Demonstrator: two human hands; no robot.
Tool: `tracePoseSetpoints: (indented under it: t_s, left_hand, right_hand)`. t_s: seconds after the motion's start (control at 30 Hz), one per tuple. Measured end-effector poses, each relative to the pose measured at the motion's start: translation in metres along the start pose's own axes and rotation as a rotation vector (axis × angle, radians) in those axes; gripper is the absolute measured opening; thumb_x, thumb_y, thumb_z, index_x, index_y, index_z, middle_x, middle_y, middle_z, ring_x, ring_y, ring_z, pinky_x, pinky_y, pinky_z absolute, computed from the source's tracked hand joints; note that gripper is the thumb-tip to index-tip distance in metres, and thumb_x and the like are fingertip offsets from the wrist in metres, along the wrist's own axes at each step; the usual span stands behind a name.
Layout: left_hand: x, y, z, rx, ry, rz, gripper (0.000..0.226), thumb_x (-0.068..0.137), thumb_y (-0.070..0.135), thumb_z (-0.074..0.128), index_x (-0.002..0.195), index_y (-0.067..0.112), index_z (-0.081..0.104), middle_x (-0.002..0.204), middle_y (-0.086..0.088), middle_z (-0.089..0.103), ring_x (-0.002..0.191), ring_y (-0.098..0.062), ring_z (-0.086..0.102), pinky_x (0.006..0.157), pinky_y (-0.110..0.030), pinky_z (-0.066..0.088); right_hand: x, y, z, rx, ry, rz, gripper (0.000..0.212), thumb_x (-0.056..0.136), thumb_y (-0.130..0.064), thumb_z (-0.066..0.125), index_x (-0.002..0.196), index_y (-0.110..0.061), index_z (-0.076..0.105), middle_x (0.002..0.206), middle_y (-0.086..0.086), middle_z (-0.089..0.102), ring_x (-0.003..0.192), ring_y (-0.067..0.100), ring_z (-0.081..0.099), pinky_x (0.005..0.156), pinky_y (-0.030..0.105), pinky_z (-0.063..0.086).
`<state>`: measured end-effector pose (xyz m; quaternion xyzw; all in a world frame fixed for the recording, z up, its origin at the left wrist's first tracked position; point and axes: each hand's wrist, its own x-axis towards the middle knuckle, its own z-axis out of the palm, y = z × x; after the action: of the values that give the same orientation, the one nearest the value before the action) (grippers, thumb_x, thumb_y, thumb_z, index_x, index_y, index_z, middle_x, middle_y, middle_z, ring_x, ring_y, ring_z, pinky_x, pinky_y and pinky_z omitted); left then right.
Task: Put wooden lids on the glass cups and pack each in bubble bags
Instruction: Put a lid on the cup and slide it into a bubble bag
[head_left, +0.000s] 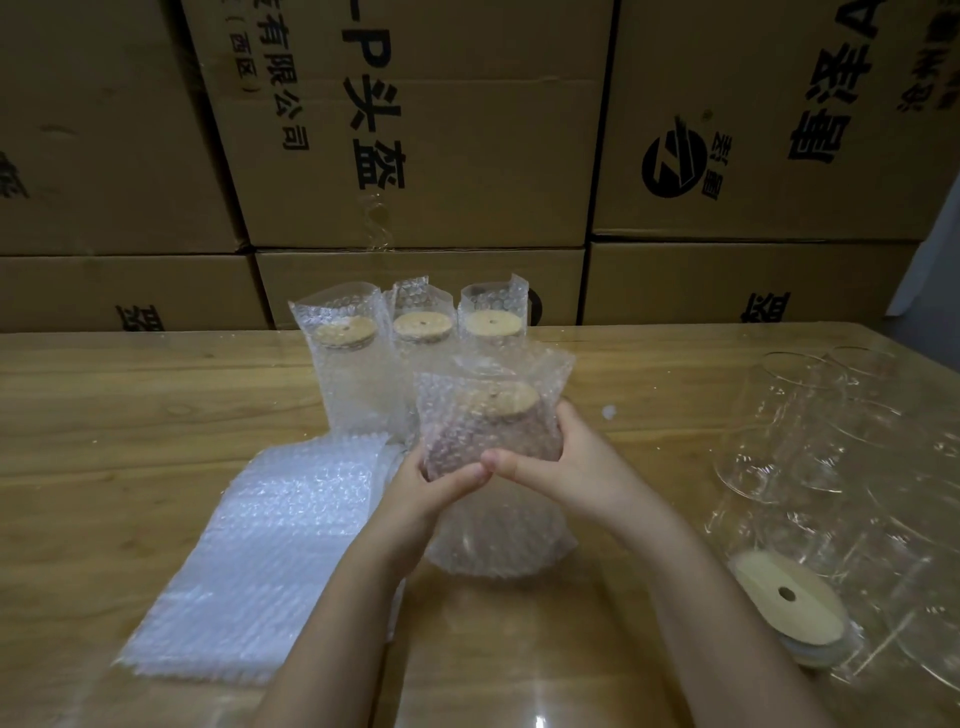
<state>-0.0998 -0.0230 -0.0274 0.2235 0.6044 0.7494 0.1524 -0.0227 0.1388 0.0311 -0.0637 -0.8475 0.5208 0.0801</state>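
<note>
Both forearms reach in from the bottom edge. The left hand (441, 486) and right hand (563, 457) are curled round a bagged glass cup (493, 535), thumbs almost touching at the front, each holding it through the bubble bag (540, 374). Its wooden lid (496, 400) is on and shows through the film, with the bag mouth standing open above it. The cup's base looks to be resting on the worktop (156, 405), though I can't be sure.

Three packed cups (345, 364) stand in a row just behind, lids on and bags upright. A stack of flat bubble bags (260, 561) lies to the left, near the left wrist. On the right are bare glass cups (810, 431), some lying on their sides, and a short stack of spare wooden lids (789, 597). Printed cartons (415, 130) are stacked along the back.

Step, as I judge it: this is the fourth cup, lidded and already inside its bag, so the hands are seating or smoothing the bag. Next likely move: stand it beside the three finished ones, which needs a steady two-handed carry so the lid stays seated. Then a bare cup and a lid from the right, and a fresh bag from the left stack.
</note>
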Motion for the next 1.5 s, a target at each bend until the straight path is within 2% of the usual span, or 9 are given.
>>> tracePoseSetpoints:
  t_s: [0.13, 0.27, 0.37, 0.57, 0.73, 0.93, 1.1, 1.3, 1.5]
  left_hand:
    - [0.0, -0.002, 0.005, -0.104, -0.005, 0.025, 0.062, 0.063, 0.029, 0.079, 0.12, 0.011, 0.061, 0.113, -0.015, 0.07, 0.106, -0.028, 0.067, 0.082, -0.029, 0.055]
    - [-0.003, -0.004, 0.006, -0.119, -0.042, 0.019, 0.069, 0.064, 0.03, 0.08, 0.125, 0.007, 0.057, 0.117, -0.014, 0.068, 0.112, -0.029, 0.064, 0.087, -0.031, 0.053]
    - [-0.007, -0.006, 0.008, -0.134, -0.087, 0.021, 0.085, 0.061, 0.04, 0.086, 0.131, 0.005, 0.053, 0.124, -0.012, 0.065, 0.117, -0.024, 0.061, 0.089, -0.026, 0.051]
    - [-0.008, -0.007, 0.008, -0.193, -0.065, -0.008, 0.07, 0.058, 0.032, 0.084, 0.12, 0.009, 0.061, 0.114, -0.014, 0.069, 0.103, -0.025, 0.068, 0.076, -0.025, 0.054]
    - [-0.003, -0.007, 0.009, -0.279, -0.096, 0.045, 0.054, 0.074, 0.04, 0.077, 0.117, 0.01, 0.067, 0.118, -0.016, 0.068, 0.108, -0.028, 0.066, 0.081, -0.032, 0.055]
    - [0.013, -0.025, 0.004, -0.171, 0.388, -0.158, 0.017, 0.091, 0.023, 0.055, 0.092, 0.014, 0.069, 0.092, -0.005, 0.075, 0.086, -0.016, 0.072, 0.071, -0.028, 0.051]
    - [0.014, -0.039, 0.006, 0.033, 0.531, -0.099, 0.015, 0.093, 0.017, 0.055, 0.081, 0.016, 0.064, 0.07, 0.003, 0.071, 0.07, -0.014, 0.067, 0.058, -0.022, 0.048]
    - [0.012, -0.052, 0.016, 0.439, 0.371, 0.041, 0.022, 0.092, 0.02, 0.058, 0.07, 0.024, 0.061, 0.065, 0.005, 0.067, 0.058, -0.008, 0.062, 0.064, -0.039, 0.053]
    - [0.017, -0.049, 0.009, 0.27, 0.453, -0.008, 0.026, 0.091, 0.019, 0.057, 0.071, 0.033, 0.064, 0.061, 0.003, 0.066, 0.05, -0.003, 0.058, 0.045, -0.02, 0.045]
  right_hand:
    - [0.003, 0.004, 0.009, 0.026, 0.062, 0.015, 0.108, 0.042, -0.077, 0.072, 0.134, -0.035, 0.033, 0.133, -0.015, 0.05, 0.124, 0.01, 0.049, 0.1, 0.033, 0.045]
    - [0.001, -0.005, 0.003, 0.072, 0.013, -0.04, 0.093, 0.044, -0.068, 0.079, 0.122, -0.052, 0.03, 0.109, -0.039, 0.046, 0.105, -0.015, 0.047, 0.076, 0.006, 0.036]
    - [0.002, -0.015, -0.003, -0.033, -0.04, -0.048, 0.092, 0.048, -0.063, 0.082, 0.125, -0.052, 0.033, 0.093, -0.047, 0.039, 0.084, -0.028, 0.039, 0.063, -0.001, 0.035]
    - [0.002, -0.027, -0.013, -0.151, -0.081, 0.062, 0.106, 0.043, -0.066, 0.078, 0.133, -0.037, 0.032, 0.114, -0.017, 0.054, 0.103, 0.01, 0.056, 0.077, 0.034, 0.056]
    - [0.004, -0.027, -0.024, -0.115, -0.062, 0.154, 0.084, 0.06, -0.051, 0.083, 0.126, -0.033, 0.034, 0.114, -0.012, 0.054, 0.101, 0.011, 0.058, 0.075, 0.036, 0.058]
    - [0.015, -0.026, -0.053, -0.063, 0.02, 0.224, 0.082, 0.065, -0.038, 0.084, 0.129, -0.024, 0.035, 0.112, -0.007, 0.057, 0.092, 0.011, 0.063, 0.056, 0.024, 0.055]
    - [0.045, -0.03, -0.085, -0.178, 0.218, 0.294, 0.093, 0.067, -0.039, 0.082, 0.139, -0.017, 0.028, 0.128, 0.005, 0.05, 0.105, 0.025, 0.058, 0.077, 0.04, 0.057]
    - [0.091, -0.027, -0.091, -0.335, 0.398, 0.335, 0.102, 0.072, -0.038, 0.08, 0.146, -0.009, 0.017, 0.138, 0.012, 0.04, 0.113, 0.032, 0.051, 0.087, 0.045, 0.054]
    - [0.122, -0.008, -0.071, -0.32, 0.383, 0.355, 0.104, 0.069, -0.043, 0.081, 0.145, -0.011, 0.018, 0.145, 0.009, 0.035, 0.119, 0.032, 0.05, 0.088, 0.045, 0.053]
